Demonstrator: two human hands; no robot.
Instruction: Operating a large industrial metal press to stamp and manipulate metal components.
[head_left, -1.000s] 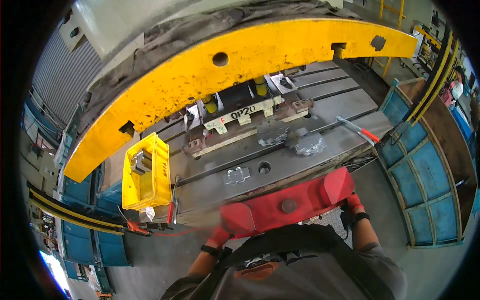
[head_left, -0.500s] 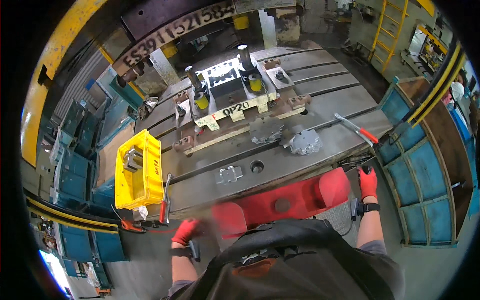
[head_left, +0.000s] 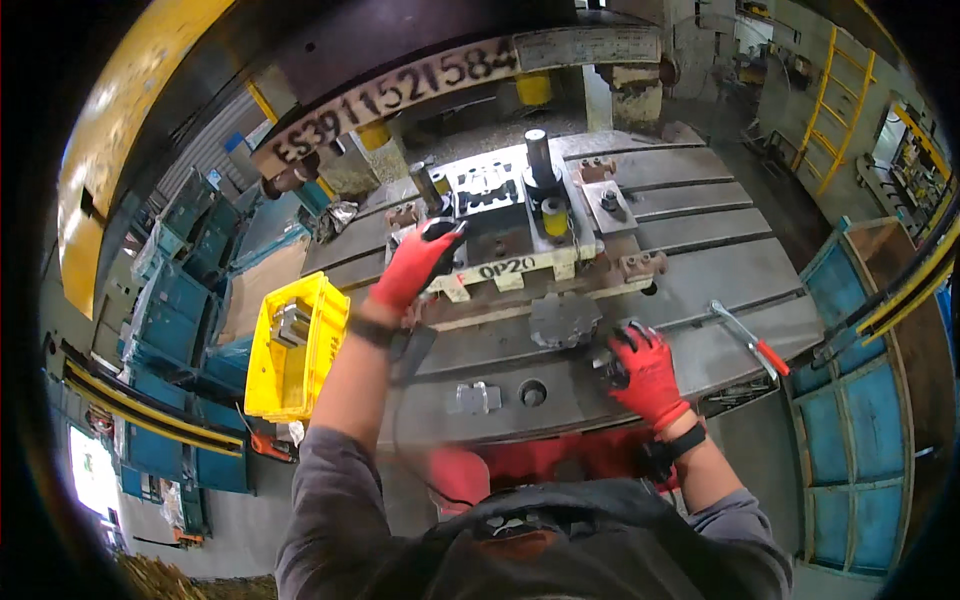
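My left hand [head_left: 415,265], in a red glove with dark fingertips, reaches over the front left of the die [head_left: 500,235]. Its fingers are pressed together; a small pale thing shows at their tips, too small to name. Over the right part of the press bed, my right hand [head_left: 648,378] curls its gloved fingers around flat grey metal plates, mostly hidden beneath it. Another stack of metal plates [head_left: 565,320] lies left of that hand. A single shaped metal part [head_left: 478,397] rests near the bed's front edge.
A yellow bin [head_left: 335,345] with metal pieces in it stands at the left. A red-handled wrench [head_left: 745,335] lies at the right. Along the front edge runs a red panel [head_left: 460,475]. Blue crates [head_left: 170,320] and a blue-sided container [head_left: 835,430] flank the bed.
Both hands have left the red panel's ends and moved forward over the bed. The left is now at the die, the right at the plates. The view has shifted too.
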